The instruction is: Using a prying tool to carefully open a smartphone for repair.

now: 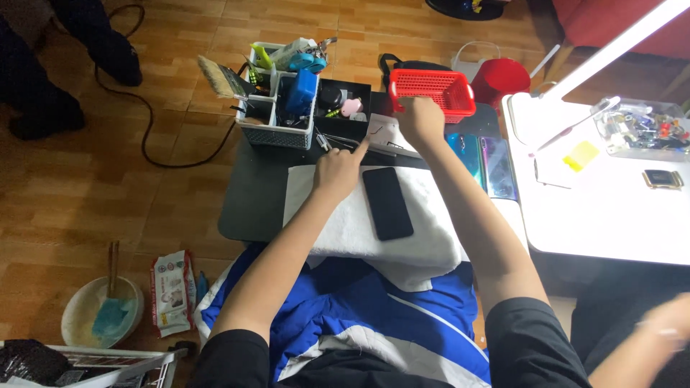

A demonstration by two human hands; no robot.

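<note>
The left hand (339,169) is resting on the far edge of the white towel (359,230), fingers curled with the forefinger stretched out, its tip touching a thin metal tool (343,141) lying just beyond the towel. The right hand (420,118) is reaching past the towel, fingers pressed together against the near wall of the red basket (431,90); whether it is pinching anything cannot be told. A black phone (387,202) is lying face up on the towel, between the two forearms. A grey organiser (277,115) full of tools is standing on the dark worktop (251,201), left of the basket.
</note>
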